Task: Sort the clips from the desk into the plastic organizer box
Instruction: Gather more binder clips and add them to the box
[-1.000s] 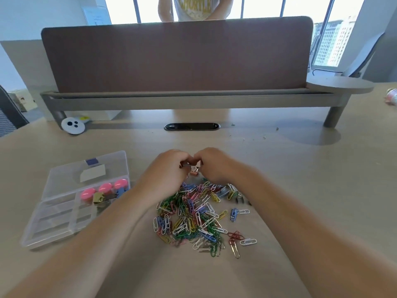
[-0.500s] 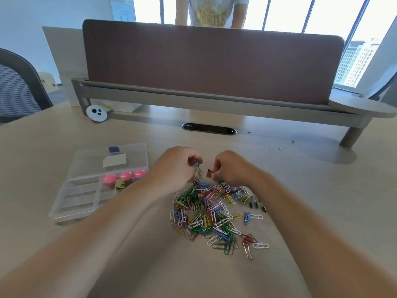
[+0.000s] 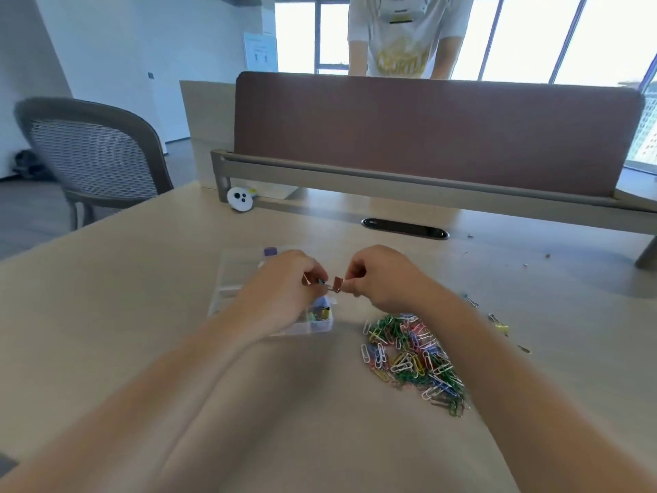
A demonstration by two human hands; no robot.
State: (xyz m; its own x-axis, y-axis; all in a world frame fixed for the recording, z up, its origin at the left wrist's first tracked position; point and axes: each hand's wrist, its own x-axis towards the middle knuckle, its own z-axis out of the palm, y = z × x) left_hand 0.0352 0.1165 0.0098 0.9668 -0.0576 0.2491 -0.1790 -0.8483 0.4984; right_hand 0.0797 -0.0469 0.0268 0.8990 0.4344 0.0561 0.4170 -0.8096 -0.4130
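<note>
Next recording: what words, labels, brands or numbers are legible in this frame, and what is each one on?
Yellow print on the standing person's T-shirt: lettering, too blurred to read with certainty.
Wall notice: too small to read.
Brown binder clip pinched in the right hand: no marking visible.
No other text is legible.

An office: a desk [image 3: 142, 314] with fabric divider screen [image 3: 426, 137], mesh chair [image 3: 92, 154], cable grommet [image 3: 405, 228] and tall windows [image 3: 533, 37].

Bright daylight, blown-out far windows [image 3: 604, 37].
Wide-angle bending at edges; organizer box [image 3: 231, 279] and chair [image 3: 92, 154] smeared by motion blur.
</note>
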